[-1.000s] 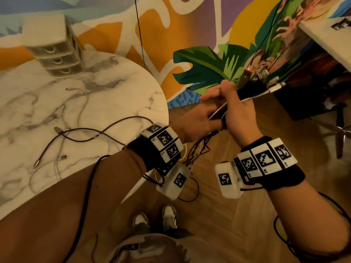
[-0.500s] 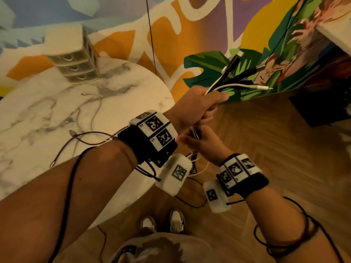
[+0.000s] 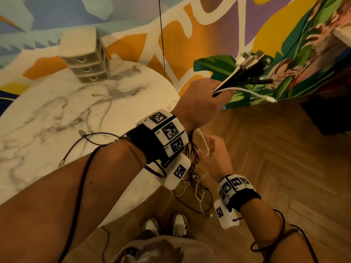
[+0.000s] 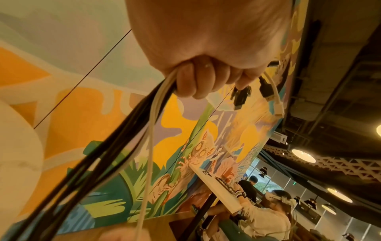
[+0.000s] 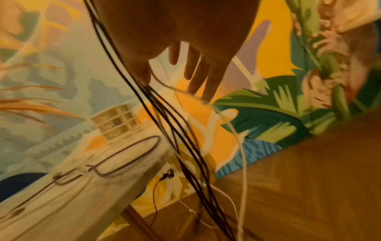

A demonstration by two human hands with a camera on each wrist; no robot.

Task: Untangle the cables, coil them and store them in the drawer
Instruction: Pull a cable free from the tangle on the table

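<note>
A: Left hand (image 3: 197, 103)?
B: Fisted round a bundle of cables (image 3: 245, 73), black and white, plug ends fanning out past the knuckles, up and to the right. From the left wrist: fingers (image 4: 198, 78) curled tight, strands running down out of the fist.

A: Right hand (image 3: 215, 156)?
B: Lower, just under the left wrist. Fingers (image 5: 198, 71) straight and spread, nothing gripped. Hanging strands passing right beside the thumb; touching or not, hard to tell through the blur.

A: Rest of the bundle?
B: Dangling below both hands in a loose tangle (image 3: 195, 188), down toward the floor (image 3: 284, 168), above the shoes (image 3: 165, 223).

A: Left of the hands?
B: Marble table (image 3: 47, 118). On it a purple cable (image 3: 89, 143) looping just beside the left forearm, plus thin pale cables (image 3: 98, 112) farther out.

A: Drawers?
B: Small drawer unit (image 3: 85, 57), well beyond the left hand at the far table edge, all drawers closed.
</note>
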